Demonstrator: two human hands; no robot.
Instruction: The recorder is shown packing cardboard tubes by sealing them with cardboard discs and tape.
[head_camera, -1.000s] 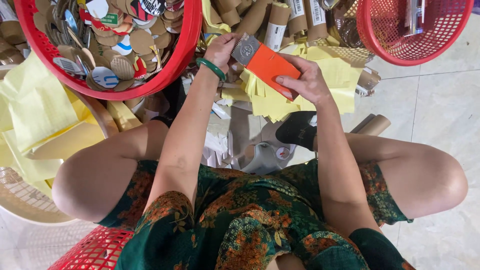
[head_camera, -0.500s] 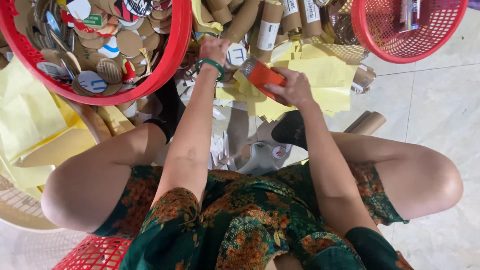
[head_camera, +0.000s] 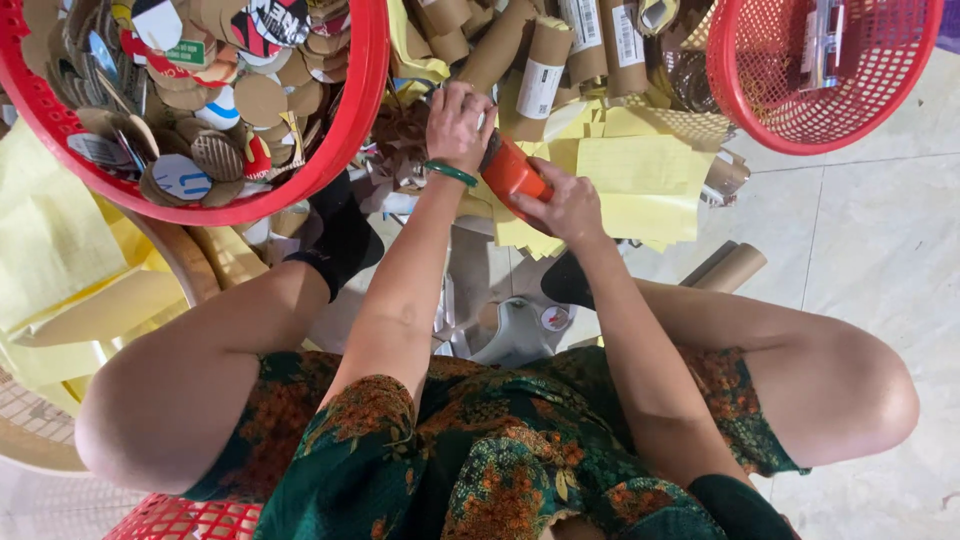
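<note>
My right hand (head_camera: 570, 205) grips an orange box-shaped tool (head_camera: 512, 172) with a grey end, held over the pile in front of my knees. My left hand (head_camera: 458, 125), with a green bangle at the wrist, is curled around something at the tool's far end; what it holds is hidden by the fingers. Both hands meet above yellow paper sheets (head_camera: 630, 185) and brown cardboard tubes (head_camera: 545, 70) with white labels.
A large red basket (head_camera: 345, 130) full of round cardboard discs stands at the upper left. A second red basket (head_camera: 800, 125) stands at the upper right. More yellow sheets (head_camera: 50, 250) lie at the left. A loose tube (head_camera: 730, 268) lies by my right knee on pale tiles.
Both hands have moved away from me, further up over the pile, carrying the orange tool. The tool now shows less of its face and is more covered by my right hand.
</note>
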